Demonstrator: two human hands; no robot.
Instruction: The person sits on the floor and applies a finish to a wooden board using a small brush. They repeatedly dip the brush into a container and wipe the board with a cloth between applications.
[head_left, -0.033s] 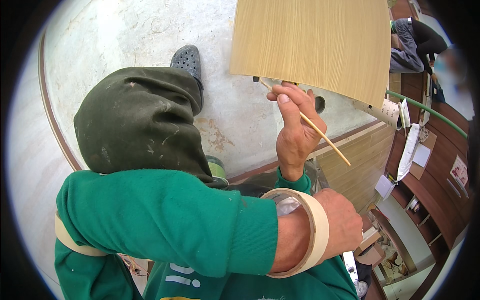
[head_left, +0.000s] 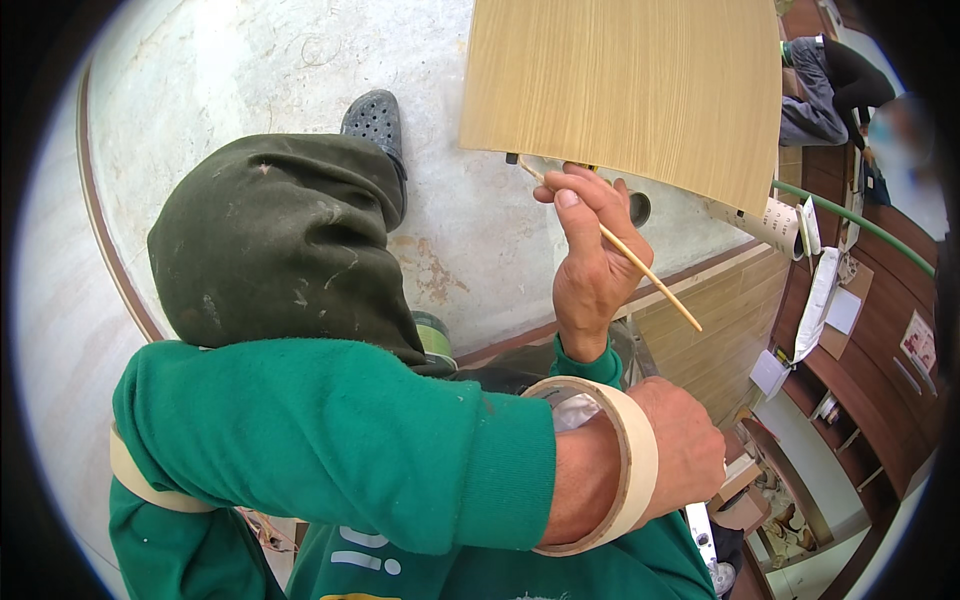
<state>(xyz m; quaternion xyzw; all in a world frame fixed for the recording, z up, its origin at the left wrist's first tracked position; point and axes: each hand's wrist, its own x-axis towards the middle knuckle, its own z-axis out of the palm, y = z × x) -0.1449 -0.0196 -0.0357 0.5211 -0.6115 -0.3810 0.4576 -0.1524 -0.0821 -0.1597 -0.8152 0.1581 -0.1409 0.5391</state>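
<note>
My right hand (head_left: 600, 255) pinches a thin wooden stick (head_left: 652, 280) between thumb and fingers, much like a pen. The stick's far end reaches the lower edge of a light wood-grain panel (head_left: 620, 80), close to a small dark piece (head_left: 512, 158) there. My left forearm crosses in front of me, with a wide roll of cream tape (head_left: 640, 460) worn around the wrist. Nearer to me, my left hand (head_left: 680, 445) is bent over with its back up; its fingers are hidden. Another cream ring (head_left: 150, 480) circles the green sleeve.
Below the panel's edge is a round dark opening (head_left: 639, 208). A green tin (head_left: 433, 340) stands by my bent knee (head_left: 280, 240). A green hose (head_left: 860, 220) runs at right, near a crouching person (head_left: 835, 85). Dark wooden shelving (head_left: 850, 430) holds clutter.
</note>
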